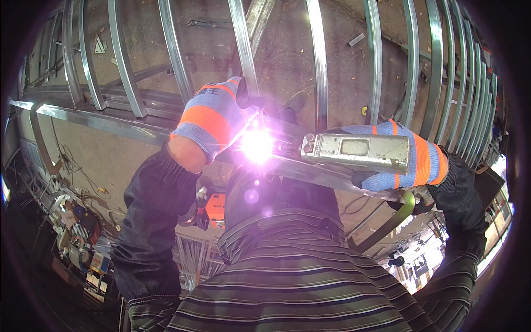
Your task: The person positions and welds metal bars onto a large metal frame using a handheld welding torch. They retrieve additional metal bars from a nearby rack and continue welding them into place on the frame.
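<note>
A white-purple welding arc (pixel 257 146) glares at a joint of the metal frame rail (pixel 326 172), hiding what lies right around it. My left hand (pixel 210 119), in a blue and orange knit glove with dark fingertips, is closed at the lower end of a shiny metal bar (pixel 241 39), just up and left of the arc. My right hand (pixel 423 157), gloved alike, is wrapped around a boxy silver welding tool (pixel 357 150). Its narrow end points left toward the arc. The right fingers show along both long sides of the tool.
More parallel metal bars (pixel 318 55) run away from the rail on both sides. A clamp (pixel 406 205) sits by the rail below my right hand. An orange machine (pixel 215 209) stands low near my left forearm. Cables and clutter (pixel 83 232) lie at the left.
</note>
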`<move>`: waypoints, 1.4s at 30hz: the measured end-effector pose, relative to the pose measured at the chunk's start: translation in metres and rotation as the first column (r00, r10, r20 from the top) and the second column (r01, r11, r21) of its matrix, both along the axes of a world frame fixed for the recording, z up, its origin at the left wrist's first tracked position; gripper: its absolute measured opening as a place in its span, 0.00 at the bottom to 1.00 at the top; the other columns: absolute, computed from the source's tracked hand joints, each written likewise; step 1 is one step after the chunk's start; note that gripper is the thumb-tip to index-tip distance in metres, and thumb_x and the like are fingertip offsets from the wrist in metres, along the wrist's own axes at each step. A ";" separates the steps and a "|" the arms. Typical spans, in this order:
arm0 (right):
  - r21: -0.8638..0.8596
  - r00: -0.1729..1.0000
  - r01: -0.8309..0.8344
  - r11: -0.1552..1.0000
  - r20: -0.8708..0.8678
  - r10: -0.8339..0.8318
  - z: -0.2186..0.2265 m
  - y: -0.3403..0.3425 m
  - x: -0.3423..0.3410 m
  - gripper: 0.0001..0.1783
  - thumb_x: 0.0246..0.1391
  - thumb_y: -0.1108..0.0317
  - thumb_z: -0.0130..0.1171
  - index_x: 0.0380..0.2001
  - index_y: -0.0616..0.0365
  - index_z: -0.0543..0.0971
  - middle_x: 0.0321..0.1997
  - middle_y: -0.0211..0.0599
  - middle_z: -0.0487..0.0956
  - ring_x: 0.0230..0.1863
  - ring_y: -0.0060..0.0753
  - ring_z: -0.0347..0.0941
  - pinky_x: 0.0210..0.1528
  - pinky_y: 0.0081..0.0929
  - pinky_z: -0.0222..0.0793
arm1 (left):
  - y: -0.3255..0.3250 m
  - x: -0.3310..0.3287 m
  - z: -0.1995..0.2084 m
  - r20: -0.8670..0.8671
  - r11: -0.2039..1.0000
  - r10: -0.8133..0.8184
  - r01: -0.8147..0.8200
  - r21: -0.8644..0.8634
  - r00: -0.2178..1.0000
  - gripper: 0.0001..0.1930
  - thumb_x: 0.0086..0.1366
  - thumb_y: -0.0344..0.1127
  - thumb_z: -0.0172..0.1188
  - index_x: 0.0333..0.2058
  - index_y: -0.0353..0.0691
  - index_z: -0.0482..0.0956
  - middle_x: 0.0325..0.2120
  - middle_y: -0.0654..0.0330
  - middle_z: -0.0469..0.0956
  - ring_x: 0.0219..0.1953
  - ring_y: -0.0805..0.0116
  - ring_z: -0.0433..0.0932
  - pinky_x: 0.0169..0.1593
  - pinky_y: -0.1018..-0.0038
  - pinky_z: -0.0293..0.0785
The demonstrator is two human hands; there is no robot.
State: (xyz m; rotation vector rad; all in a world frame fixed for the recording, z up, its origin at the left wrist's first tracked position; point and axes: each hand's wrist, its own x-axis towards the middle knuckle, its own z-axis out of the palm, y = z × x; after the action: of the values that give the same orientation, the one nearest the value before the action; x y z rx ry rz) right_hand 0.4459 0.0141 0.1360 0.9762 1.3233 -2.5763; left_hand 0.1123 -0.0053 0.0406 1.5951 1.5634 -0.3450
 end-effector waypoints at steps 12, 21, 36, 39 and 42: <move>0.057 0.999 -0.002 0.998 0.051 -0.001 -0.001 -0.007 0.012 0.43 0.49 0.69 0.77 0.67 0.62 0.69 0.66 0.44 0.75 0.64 0.31 0.71 0.67 0.32 0.66 | 0.002 -0.005 -0.004 0.043 0.996 -0.006 0.010 -0.093 0.999 0.32 0.66 0.60 0.61 0.56 0.38 0.75 0.42 0.47 0.84 0.48 0.49 0.83 0.51 0.60 0.78; 0.134 1.000 -0.013 0.991 -0.002 0.014 -0.009 -0.014 0.014 0.41 0.49 0.63 0.74 0.64 0.67 0.71 0.58 0.46 0.78 0.53 0.38 0.77 0.58 0.35 0.72 | -0.003 -0.008 -0.010 0.157 0.998 0.059 -0.053 -0.042 0.986 0.28 0.66 0.58 0.63 0.51 0.37 0.79 0.40 0.49 0.85 0.45 0.51 0.84 0.49 0.62 0.79; 0.118 0.997 0.028 0.993 -0.072 -0.020 -0.002 -0.016 0.030 0.45 0.51 0.63 0.75 0.68 0.68 0.65 0.61 0.49 0.78 0.55 0.39 0.79 0.59 0.35 0.73 | 0.003 -0.004 0.010 0.182 0.992 0.123 -0.113 -0.062 0.976 0.22 0.62 0.46 0.68 0.49 0.37 0.80 0.34 0.49 0.85 0.37 0.53 0.84 0.45 0.64 0.78; 0.240 0.999 0.016 0.971 -0.042 -0.006 0.018 -0.012 0.043 0.50 0.51 0.59 0.75 0.70 0.69 0.60 0.61 0.51 0.78 0.60 0.42 0.78 0.60 0.37 0.73 | 0.001 -0.019 0.021 0.283 0.973 0.227 -0.227 -0.034 0.932 0.20 0.61 0.37 0.69 0.50 0.37 0.80 0.33 0.49 0.85 0.37 0.58 0.84 0.42 0.66 0.79; 0.622 0.988 -0.146 0.769 0.124 0.088 0.041 -0.009 0.059 0.51 0.49 0.49 0.76 0.68 0.67 0.65 0.57 0.48 0.80 0.50 0.39 0.81 0.53 0.35 0.76 | 0.001 -0.051 0.030 0.499 0.803 0.434 -0.574 0.164 0.750 0.19 0.61 0.26 0.66 0.52 0.34 0.78 0.40 0.57 0.84 0.40 0.70 0.82 0.46 0.74 0.78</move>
State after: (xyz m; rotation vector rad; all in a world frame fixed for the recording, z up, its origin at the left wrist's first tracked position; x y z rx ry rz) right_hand 0.5050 0.0047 0.1769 1.0142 2.2098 -1.9741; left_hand 0.0614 -0.0044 0.0703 1.2608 1.6575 0.5620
